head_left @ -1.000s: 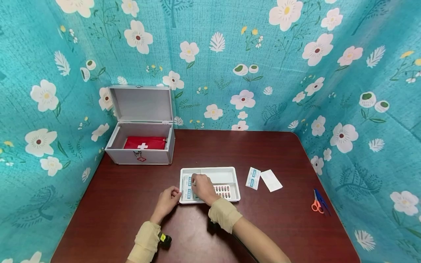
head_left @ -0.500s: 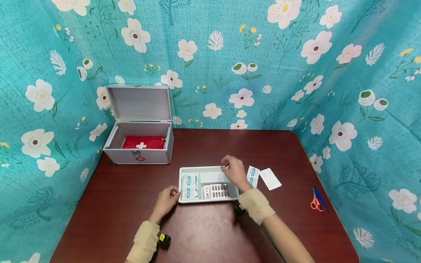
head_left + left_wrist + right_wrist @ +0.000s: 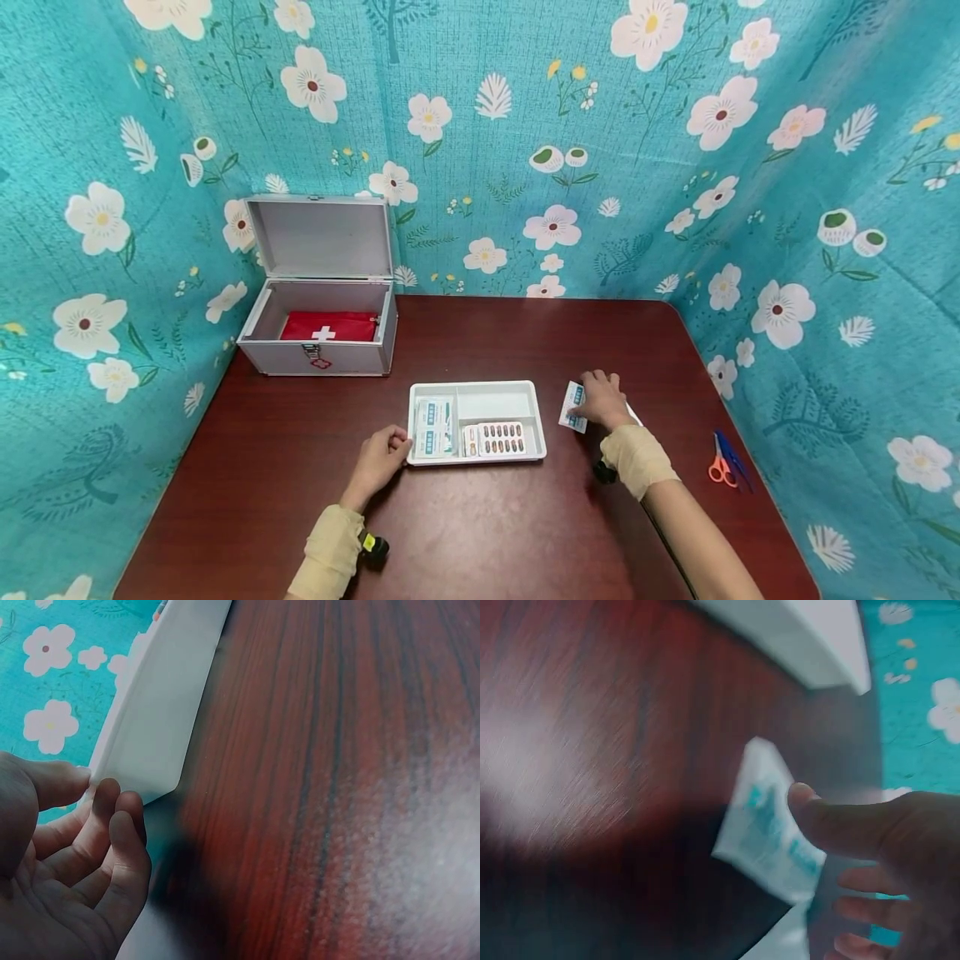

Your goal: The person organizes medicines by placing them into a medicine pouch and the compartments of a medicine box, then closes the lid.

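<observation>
A white tray (image 3: 497,400) with compartments lies on the table. Its left compartment holds flat packets with blue print (image 3: 433,427), and the lower right one holds a capsule blister pack (image 3: 502,438). My left hand (image 3: 382,457) is at the tray's near left corner; in the left wrist view its thumb and fingertips pinch the rim. Right of the tray lies another blue-printed packet (image 3: 572,407). Over its right side is my right hand (image 3: 603,400), thumb above the packet and the other fingers spread apart from it, as the right wrist view (image 3: 870,847) shows.
A white card or packet (image 3: 633,412) is mostly hidden under the right hand. Orange-handled scissors (image 3: 722,468) and blue tweezers-like tool (image 3: 735,458) lie at the right. At the back left stands an open metal case (image 3: 318,358) with a red pouch (image 3: 330,325) inside.
My right hand has left the tray's left compartment and moved right, across the tray, to the packet on the table. The left hand stays at the tray's corner.
</observation>
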Tool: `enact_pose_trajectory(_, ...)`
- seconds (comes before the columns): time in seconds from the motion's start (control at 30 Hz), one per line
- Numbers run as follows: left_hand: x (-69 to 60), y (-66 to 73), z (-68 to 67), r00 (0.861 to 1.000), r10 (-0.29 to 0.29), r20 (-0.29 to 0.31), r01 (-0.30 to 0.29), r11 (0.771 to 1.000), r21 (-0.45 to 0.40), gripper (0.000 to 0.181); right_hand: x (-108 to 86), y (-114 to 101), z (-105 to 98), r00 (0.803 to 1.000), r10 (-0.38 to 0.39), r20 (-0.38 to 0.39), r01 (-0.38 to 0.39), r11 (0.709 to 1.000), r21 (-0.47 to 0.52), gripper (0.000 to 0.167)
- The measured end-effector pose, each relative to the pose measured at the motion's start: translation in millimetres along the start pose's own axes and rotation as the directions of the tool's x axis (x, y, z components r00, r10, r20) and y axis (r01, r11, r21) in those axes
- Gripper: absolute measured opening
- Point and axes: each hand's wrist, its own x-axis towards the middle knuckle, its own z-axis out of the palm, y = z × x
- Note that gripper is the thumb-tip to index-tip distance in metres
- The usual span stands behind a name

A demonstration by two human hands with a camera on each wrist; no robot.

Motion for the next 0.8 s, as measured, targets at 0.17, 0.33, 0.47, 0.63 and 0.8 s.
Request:
enact_pose_trajectory(0.17,-0.2,1.1,0.3,1.000,-0.005,0.005,0.005,1.000,0.007,0.009,1.9,12.8,10.9,0.997,0.064,0.040,-0.063,0.998,-0.025,0.076)
enact_pose_trajectory(0.33,0.4,3.0,-0.1,1.000,-0.007,0.007,0.007,1.000,0.009,0.010,4.7,13.0,9.2,0.996,0.075,0.045,-0.075,0.997,-0.006,0.072)
enact_pose_trajectory(0.47,-0.1,1.7,0.1,1.000,-0.011,0.010,0.011,1.000,0.006,0.009,4.0,12.5,10.3,0.996,0.081,0.022,-0.082,0.996,0.026,0.074)
enact_pose_trajectory(0.63,-0.5,1.0,-0.2,1.000,-0.013,0.012,0.013,1.000,0.009,0.009,3.6,14.2,16.6,0.994,0.054,-0.096,-0.050,0.998,0.038,0.070)
enact_pose_trajectory(0.8,-0.1,0.7,-0.8,1.000,-0.016,0.015,0.016,1.000,0.021,0.010,1.3,16.1,21.5,0.975,-0.007,-0.221,0.015,0.999,0.038,0.053)
